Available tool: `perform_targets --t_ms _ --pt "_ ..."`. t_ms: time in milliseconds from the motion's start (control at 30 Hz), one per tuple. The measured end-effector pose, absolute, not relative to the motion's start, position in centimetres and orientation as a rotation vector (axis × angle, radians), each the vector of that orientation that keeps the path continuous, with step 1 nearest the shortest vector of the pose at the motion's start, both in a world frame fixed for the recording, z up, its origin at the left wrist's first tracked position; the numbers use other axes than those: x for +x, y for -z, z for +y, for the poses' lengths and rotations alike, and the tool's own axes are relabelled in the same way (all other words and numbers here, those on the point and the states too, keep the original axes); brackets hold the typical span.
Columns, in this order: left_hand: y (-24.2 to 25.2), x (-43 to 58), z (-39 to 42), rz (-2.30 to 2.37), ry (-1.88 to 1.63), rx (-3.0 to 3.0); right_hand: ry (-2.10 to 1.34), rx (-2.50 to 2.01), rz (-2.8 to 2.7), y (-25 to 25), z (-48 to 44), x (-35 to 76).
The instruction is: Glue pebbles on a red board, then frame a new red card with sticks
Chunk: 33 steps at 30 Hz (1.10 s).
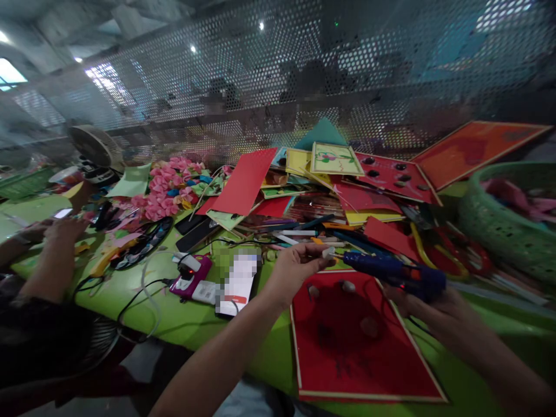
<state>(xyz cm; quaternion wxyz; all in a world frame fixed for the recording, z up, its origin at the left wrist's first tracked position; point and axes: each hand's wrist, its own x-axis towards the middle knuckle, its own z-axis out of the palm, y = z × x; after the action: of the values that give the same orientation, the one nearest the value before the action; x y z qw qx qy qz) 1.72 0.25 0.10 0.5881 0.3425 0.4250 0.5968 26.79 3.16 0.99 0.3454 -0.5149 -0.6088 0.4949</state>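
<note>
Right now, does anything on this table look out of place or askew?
Nothing looks damaged or spilled. The heap of coloured cards at the back is jumbled, with one red sheet lying tilted across it, and a black cable sags over the green table edge. The red card by the glue gun lies flat.

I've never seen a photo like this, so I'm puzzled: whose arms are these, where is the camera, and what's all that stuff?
The camera sits on a person's head and looks down, so those two arms are that person's own. The left hand pinches a small white piece. The right hand grips a blue glue gun, its tip pointed at that piece. Below them lies a red card on a green table, with pink paper flowers, coloured cards and a green basket. The far-left hand belongs to someone else.
</note>
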Motion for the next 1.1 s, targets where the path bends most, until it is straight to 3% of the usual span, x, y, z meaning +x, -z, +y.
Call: perform_targets --t_ms 567,800,1100 --pt "-0.6 1.6 0.0 0.928 -1.363 0.746 -1.135 -1.322 -1.655 -0.6 3.4 27.2" --pt "-1.6 1.4 -0.1 0.971 -1.361 0.753 -1.338 -1.087 -1.406 -1.1 3.5 27.0" --pt "-2.6 0.4 -5.6 1.239 -1.198 1.274 -1.262 -0.991 -1.352 -3.0 3.1 26.6"
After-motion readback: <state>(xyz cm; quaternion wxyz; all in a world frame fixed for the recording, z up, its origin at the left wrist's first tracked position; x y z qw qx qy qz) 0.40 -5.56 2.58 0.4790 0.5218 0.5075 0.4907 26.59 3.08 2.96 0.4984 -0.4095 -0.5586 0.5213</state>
